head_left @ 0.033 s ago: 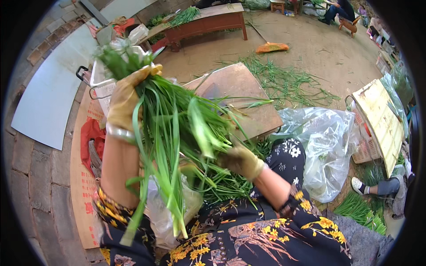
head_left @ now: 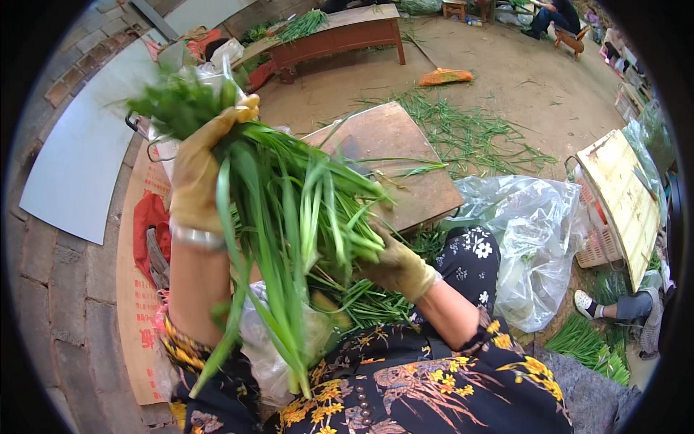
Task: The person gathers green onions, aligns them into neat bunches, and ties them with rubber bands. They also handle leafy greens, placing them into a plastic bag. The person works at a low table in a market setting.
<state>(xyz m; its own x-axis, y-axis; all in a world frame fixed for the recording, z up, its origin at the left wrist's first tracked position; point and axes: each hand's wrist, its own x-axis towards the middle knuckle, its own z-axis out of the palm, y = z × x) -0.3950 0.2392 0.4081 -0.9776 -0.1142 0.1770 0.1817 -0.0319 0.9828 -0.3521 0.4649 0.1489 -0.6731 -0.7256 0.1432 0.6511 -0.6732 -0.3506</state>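
Note:
A large bunch of garlic chives (head_left: 278,170) is clasped in my gloved left hand (head_left: 199,173), raised on the left. Its blurred leafy tips stick out beyond the fist, while the pale stalk ends point down and right. A few longer stalks dangle toward my lap. At the stalk ends is my gloved right hand (head_left: 399,264), its thumb side up; its fingers are partly hidden by the stalks and blurred. More loose chives (head_left: 369,304) lie over my lap beneath the bunch, next to a clear plastic bag (head_left: 271,347).
A wooden board (head_left: 394,155) stands in front of me. Clear plastic sheeting (head_left: 531,239) and a crate (head_left: 600,235) topped by a pale board (head_left: 620,195) are at right. Cut greens (head_left: 470,134) litter the floor. A red-brown bench (head_left: 336,47) stands farther back, and another person's foot (head_left: 587,304) shows at right.
My left hand and the bunch have shifted slightly left, with the leafy tips swinging left. My right hand stays near the stalk ends.

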